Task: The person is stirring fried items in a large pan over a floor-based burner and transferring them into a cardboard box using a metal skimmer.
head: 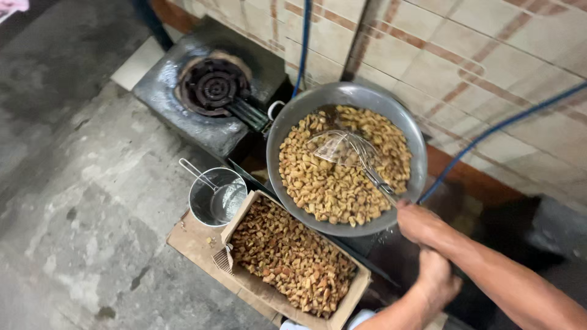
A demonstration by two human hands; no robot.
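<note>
A wide grey metal wok holds a heap of pale golden fried pieces. A wire skimmer lies tilted in the heap with its long handle running down to the right. My right hand is closed on that handle just past the wok's rim. My left hand is closed too, just behind the right one and in line with the handle, and seems to grip its hidden end.
A cardboard box of darker brown fried pieces sits below the wok. Beside it is a metal pot with a ladle. A black gas burner stands on the concrete floor. A blue hose crosses the tiled wall.
</note>
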